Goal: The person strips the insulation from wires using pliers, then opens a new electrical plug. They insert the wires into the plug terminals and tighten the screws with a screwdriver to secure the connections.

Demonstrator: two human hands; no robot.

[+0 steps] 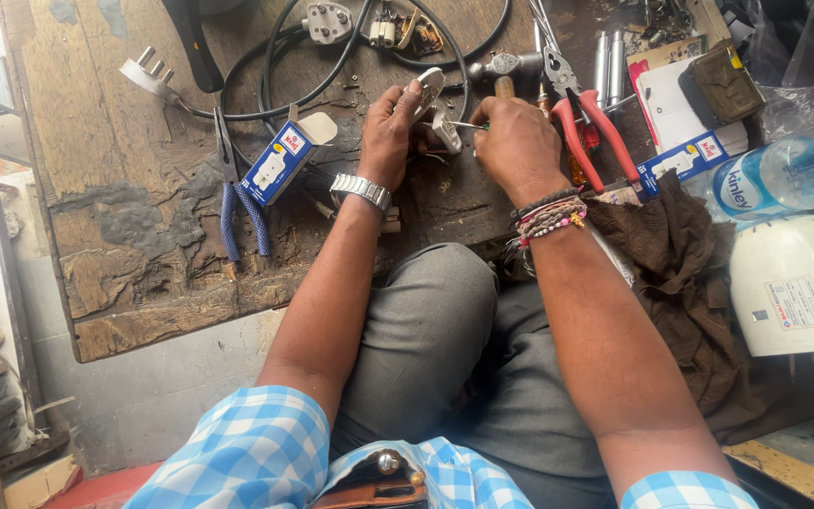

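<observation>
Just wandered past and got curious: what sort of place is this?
Probably a small electrical repair stall. On the worn wooden workbench lie red-handled pliers, a black cable with a white plug, and the hands work on a white plug body.

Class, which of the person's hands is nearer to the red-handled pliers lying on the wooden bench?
Right. The right hand sits just beside the red-handled pliers; the left hand is farther away, beyond it.
</observation>
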